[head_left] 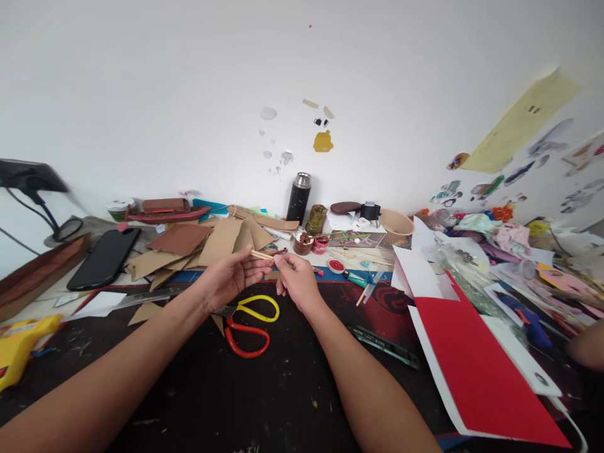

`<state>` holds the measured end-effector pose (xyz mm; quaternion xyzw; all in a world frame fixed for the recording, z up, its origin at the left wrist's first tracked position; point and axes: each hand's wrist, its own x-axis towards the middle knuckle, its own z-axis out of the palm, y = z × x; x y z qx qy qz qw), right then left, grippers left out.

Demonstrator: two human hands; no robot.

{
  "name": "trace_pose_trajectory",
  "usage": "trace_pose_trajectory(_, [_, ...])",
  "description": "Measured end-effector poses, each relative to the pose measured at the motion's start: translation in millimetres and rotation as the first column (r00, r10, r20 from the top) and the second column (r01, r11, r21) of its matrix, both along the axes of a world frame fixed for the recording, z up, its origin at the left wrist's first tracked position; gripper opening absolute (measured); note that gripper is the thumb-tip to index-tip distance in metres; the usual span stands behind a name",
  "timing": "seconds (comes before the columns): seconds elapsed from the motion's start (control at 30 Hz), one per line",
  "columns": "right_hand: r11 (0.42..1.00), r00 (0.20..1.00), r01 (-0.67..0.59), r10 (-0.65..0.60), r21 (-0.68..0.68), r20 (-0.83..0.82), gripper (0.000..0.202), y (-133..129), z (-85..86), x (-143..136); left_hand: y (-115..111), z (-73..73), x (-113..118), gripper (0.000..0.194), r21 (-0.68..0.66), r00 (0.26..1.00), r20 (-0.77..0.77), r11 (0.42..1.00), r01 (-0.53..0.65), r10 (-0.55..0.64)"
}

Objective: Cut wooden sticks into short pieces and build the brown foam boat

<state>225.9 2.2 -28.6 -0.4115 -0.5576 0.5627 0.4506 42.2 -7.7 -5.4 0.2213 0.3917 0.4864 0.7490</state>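
Observation:
Short, thin wooden sticks, seemingly a pair side by side, span the gap between my hands above the black mat. My left hand is palm up, its thumb pressing on the sticks' left end while the other fingers lie loosely stretched. At the opposite end, my right hand pinches the sticks between thumb and fingertips. Below them on the mat lie scissors with one yellow and one red handle loop, their blades partly hidden by my left wrist. Brown cardboard pieces are heaped behind my left hand.
A black flask and small paint jars stand by the wall. Red card and a dark green cutter lie right; a black phone and yellow glue gun left. Another person's arm shows far right.

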Motion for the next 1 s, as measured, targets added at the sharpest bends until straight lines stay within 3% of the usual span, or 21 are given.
trace_pose_trajectory(0.17, [1.000,1.000,-0.012,0.012,0.005,-0.014,0.045,0.0,1.4,0.1,-2.5,6.4,2.9,0.050,0.008,1.000,-0.004,1.000,-0.016,0.016])
trace_pose_trajectory(0.8, [1.000,1.000,0.000,-0.001,0.028,0.028,0.041,0.0,0.6,-1.2,-3.2,12.9,4.1,0.048,-0.027,0.998,-0.064,0.999,-0.033,0.031])
trace_pose_trajectory(0.9, [1.000,1.000,0.003,-0.004,0.031,0.022,0.041,0.3,0.2,-1.1,-2.9,12.2,3.3,0.048,0.012,0.996,-0.085,1.000,-0.018,0.019])
trace_pose_trajectory(1.0, [0.999,1.000,0.006,-0.006,0.035,0.017,0.041,0.0,0.0,-1.3,-3.8,7.9,3.3,0.037,0.123,0.990,-0.140,0.992,0.002,0.016])
